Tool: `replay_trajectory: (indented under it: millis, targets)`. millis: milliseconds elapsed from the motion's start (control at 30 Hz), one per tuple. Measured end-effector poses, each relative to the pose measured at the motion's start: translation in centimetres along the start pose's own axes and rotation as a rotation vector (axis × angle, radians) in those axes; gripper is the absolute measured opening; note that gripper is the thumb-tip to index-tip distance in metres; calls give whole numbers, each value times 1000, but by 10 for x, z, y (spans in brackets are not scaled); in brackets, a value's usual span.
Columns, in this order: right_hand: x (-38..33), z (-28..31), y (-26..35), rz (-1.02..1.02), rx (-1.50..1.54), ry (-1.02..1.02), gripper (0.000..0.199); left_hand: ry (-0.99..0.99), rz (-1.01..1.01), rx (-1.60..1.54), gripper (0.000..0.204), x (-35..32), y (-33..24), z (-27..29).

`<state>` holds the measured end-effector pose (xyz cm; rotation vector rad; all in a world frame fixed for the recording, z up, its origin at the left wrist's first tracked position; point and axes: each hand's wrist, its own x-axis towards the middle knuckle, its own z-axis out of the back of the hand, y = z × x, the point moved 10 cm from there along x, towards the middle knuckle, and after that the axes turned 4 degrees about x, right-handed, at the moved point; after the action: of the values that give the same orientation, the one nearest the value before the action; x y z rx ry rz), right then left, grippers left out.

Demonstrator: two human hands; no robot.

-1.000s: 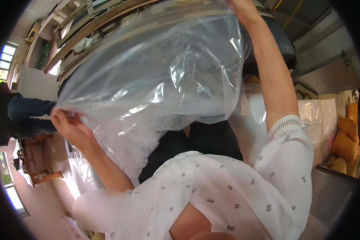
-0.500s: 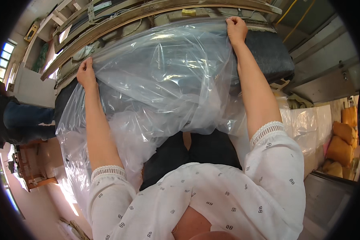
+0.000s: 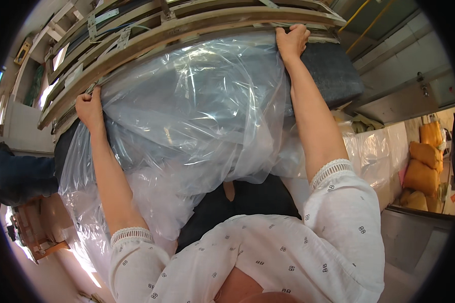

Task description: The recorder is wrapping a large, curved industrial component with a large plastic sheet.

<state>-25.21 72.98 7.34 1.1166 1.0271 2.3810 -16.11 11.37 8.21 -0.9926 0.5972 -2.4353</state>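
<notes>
While I stood close against the dark upholstered cushion [image 3: 333, 76], my left hand [image 3: 89, 108] and my right hand [image 3: 291, 42] were both raised to its far edge, each clenched on the rim of the clear plastic bag [image 3: 197, 116]. My fingers were curled tight, pinching the film against the cushion near the wooden frame [image 3: 187, 28] underneath, with my arms spread wide so the bag's mouth stayed stretched across the full width. That spread kept the thin sheet from bunching. The bag lay draped over the cushion's top, its loose remainder hanging down toward my white sleeves [image 3: 338, 202]. Yellow sacks [image 3: 423, 161] sat well apart at my right.
</notes>
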Motion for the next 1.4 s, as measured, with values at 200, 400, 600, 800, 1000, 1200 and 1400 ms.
replay_trajectory:
  millis: [200,400,600,800,1000,1200,1400]
  targets:
    - [6,2,-8,-47,71,-69,26,116,95,-174,28,-9,13,-1]
    - [3,11,-8,-87,134,-126,28,141,162,-471,24,-8,32,-6]
    - [-5,10,9,-79,6,46,45,45,-303,36,35,-26,-15,3]
    - [-49,40,16,345,-80,391,24,277,85,-333,35,-55,9,31]
    - [-26,69,-20,485,-80,466,20,242,-278,-272,37,-93,-36,93]
    - [28,141,-45,631,-435,299,36,-186,-140,165,32,-108,108,223]
    - [-58,97,24,801,-265,391,49,-191,413,228,44,-236,387,263]
